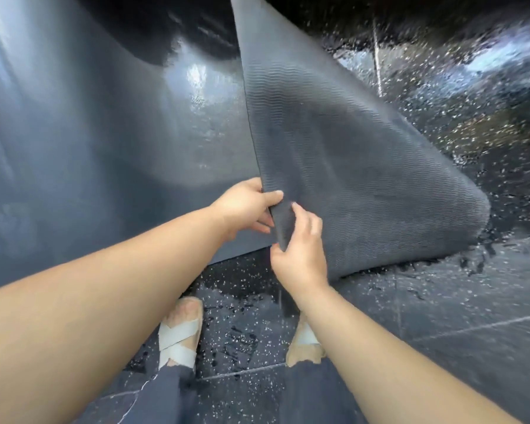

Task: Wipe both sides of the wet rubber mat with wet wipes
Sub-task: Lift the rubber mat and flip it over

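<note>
The rubber mat [334,142] is spread on a dark speckled floor [441,301], with its right portion lifted and folded over so that a finely ribbed, wavy-textured face is turned up toward the camera, while the smoother, glossy face is seen lying flat to the left, streaked with wet sheen. The raised corner is gripped by both hands: the left hand [245,206] is closed on the mat's edge with the thumb on the ribbed side and the fingers tucked behind, and the right hand [300,252] is closed on the same corner just below, the thumb pressed under the tip of the fold. Water droplets are scattered over the floor around and beyond the mat. Two sandalled feet [181,328] are planted on the floor just short of the near edge. No wet wipe is seen in either hand or anywhere in view, so wiping is judged not to be the step in hand; rather, the mat appears to be in the course of being turned to expose its other side. The next move is judged to call for the fold being carried fully across and laid flat, and for a wipe to be fetched.
</note>
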Available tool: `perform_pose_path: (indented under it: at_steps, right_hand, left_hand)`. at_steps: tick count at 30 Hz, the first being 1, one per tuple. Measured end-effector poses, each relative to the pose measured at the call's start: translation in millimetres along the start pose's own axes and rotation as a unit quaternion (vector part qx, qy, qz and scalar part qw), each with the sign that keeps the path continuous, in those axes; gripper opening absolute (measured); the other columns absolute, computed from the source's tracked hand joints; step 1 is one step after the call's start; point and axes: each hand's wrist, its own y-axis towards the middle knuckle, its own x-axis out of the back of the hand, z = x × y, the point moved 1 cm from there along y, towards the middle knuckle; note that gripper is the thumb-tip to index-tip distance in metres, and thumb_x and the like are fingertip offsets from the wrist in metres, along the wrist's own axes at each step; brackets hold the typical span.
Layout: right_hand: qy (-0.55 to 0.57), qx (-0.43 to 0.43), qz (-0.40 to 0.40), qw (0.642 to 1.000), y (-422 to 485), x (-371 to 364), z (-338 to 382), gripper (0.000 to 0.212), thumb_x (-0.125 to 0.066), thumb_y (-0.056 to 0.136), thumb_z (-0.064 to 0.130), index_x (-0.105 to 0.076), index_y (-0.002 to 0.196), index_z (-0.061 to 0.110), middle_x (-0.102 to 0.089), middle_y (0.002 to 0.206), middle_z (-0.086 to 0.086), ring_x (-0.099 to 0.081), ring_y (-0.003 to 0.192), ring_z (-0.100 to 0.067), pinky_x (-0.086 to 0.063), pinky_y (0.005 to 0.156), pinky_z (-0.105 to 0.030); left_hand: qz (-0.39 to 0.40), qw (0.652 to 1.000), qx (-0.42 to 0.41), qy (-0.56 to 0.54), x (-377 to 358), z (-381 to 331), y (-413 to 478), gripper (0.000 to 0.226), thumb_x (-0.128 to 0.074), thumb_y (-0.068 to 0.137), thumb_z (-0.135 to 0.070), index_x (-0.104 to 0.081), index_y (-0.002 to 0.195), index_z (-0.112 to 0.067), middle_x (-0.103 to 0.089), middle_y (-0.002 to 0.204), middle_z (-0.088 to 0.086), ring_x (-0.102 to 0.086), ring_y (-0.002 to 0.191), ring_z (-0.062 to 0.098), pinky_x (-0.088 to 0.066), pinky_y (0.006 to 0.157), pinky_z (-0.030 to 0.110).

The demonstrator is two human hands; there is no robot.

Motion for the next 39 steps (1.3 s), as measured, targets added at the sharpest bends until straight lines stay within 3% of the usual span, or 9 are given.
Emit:
perform_pose_path:
  at_steps: [3, 6, 10, 15, 18, 23, 27, 33, 39]
  right_hand:
    - [-0.096, 0.031, 0.046, 0.994, 16, 95, 4, 0.043, -0.054, 0.082, 0.009, -0.051, 0.123, 0.023, -0.055, 0.119, -0.004, -0.054, 0.108, -0.026, -0.045, 0.085, -0.034]
    - [-0.267, 0.062, 0.068, 0.959, 58, 213, 23, 0.038, -0.054, 0.087, 0.016, -0.055, 0.122, 0.031, -0.062, 0.118, -0.004, -0.056, 0.108, -0.028, -0.047, 0.084, -0.035]
    - [-0.446, 0.118, -0.105, 0.881, 111, 359, 64, 0.044, -0.064, 0.084, 0.036, -0.053, 0.125, 0.028, -0.058, 0.124, -0.005, -0.050, 0.116, -0.029, -0.039, 0.093, -0.040]
    - [-0.526, 0.278, -0.256, 0.762, 122, 394, 96, 0.038, -0.060, 0.083, 0.007, -0.055, 0.117, 0.023, -0.024, 0.151, -0.007, -0.006, 0.142, -0.035, -0.002, 0.114, -0.054]
    - [-0.524, 0.334, -0.122, 0.774, 118, 377, 83, 0.034, -0.049, 0.089, 0.007, -0.057, 0.119, 0.021, -0.027, 0.149, -0.005, -0.012, 0.142, -0.028, -0.013, 0.113, -0.044]
    - [-0.303, 0.123, 0.089, 0.941, 96, 306, 19, 0.032, -0.049, 0.092, 0.018, -0.056, 0.122, 0.025, -0.042, 0.133, -0.003, -0.043, 0.121, -0.023, -0.040, 0.100, -0.035]
    - [-0.135, -0.020, 0.171, 0.976, 73, 223, -39, 0.031, -0.056, 0.091, 0.026, -0.058, 0.122, 0.021, -0.053, 0.128, -0.004, -0.054, 0.110, -0.020, -0.040, 0.089, -0.024]
    - [0.146, -0.198, 0.161, 0.956, 75, 109, -123, 0.044, -0.057, 0.092, 0.018, -0.045, 0.133, 0.008, -0.053, 0.124, -0.012, -0.057, 0.098, -0.024, -0.047, 0.095, -0.040]
    - [0.481, -0.408, -0.006, 0.776, 122, 61, -190, 0.045, -0.056, 0.093, 0.015, -0.042, 0.134, 0.003, -0.042, 0.139, -0.017, -0.050, 0.120, -0.028, -0.044, 0.101, -0.038]
  left_hand:
    - [-0.030, 0.997, -0.033, 0.057, -29, -48, -16, 0.019, -0.042, 0.099, -0.039, -0.053, 0.103, -0.023, -0.062, 0.098, -0.005, -0.060, 0.084, 0.016, -0.050, 0.075, 0.030]
    - [-0.063, 0.995, -0.060, 0.047, -55, -106, -22, 0.023, -0.040, 0.099, -0.041, -0.051, 0.111, -0.026, -0.058, 0.103, -0.001, -0.058, 0.088, 0.019, -0.045, 0.068, 0.026]
    - [-0.125, 0.983, -0.088, 0.099, -79, -166, -18, 0.031, -0.046, 0.097, -0.032, -0.055, 0.122, -0.017, -0.062, 0.117, 0.007, -0.059, 0.104, 0.027, -0.047, 0.081, 0.029]
    - [-0.153, 0.974, -0.046, 0.163, -95, -181, -18, 0.032, -0.044, 0.097, -0.031, -0.057, 0.121, -0.016, -0.059, 0.124, 0.011, -0.055, 0.114, 0.030, -0.043, 0.095, 0.033]
    - [-0.142, 0.973, -0.021, 0.182, -100, -163, -25, 0.031, -0.044, 0.097, -0.027, -0.057, 0.121, -0.012, -0.059, 0.125, 0.012, -0.054, 0.116, 0.029, -0.043, 0.094, 0.033]
    - [-0.149, 0.971, 0.021, 0.185, -94, -119, -31, 0.030, -0.044, 0.097, -0.028, -0.057, 0.119, -0.013, -0.058, 0.125, 0.010, -0.055, 0.114, 0.028, -0.044, 0.094, 0.034]
    - [-0.155, 0.965, 0.063, 0.200, -88, -68, -22, 0.030, -0.043, 0.097, -0.028, -0.057, 0.119, -0.013, -0.060, 0.121, 0.010, -0.057, 0.109, 0.029, -0.044, 0.090, 0.031]
    - [-0.186, 0.965, 0.140, 0.122, -85, 33, 9, 0.014, -0.044, 0.098, -0.024, -0.054, 0.104, -0.016, -0.053, 0.104, 0.008, -0.053, 0.096, 0.029, -0.048, 0.092, 0.036]
    - [-0.239, 0.907, 0.276, -0.209, -105, 122, 63, 0.036, -0.046, 0.098, -0.025, -0.047, 0.132, -0.013, -0.048, 0.131, 0.010, -0.053, 0.110, 0.027, -0.049, 0.079, 0.039]
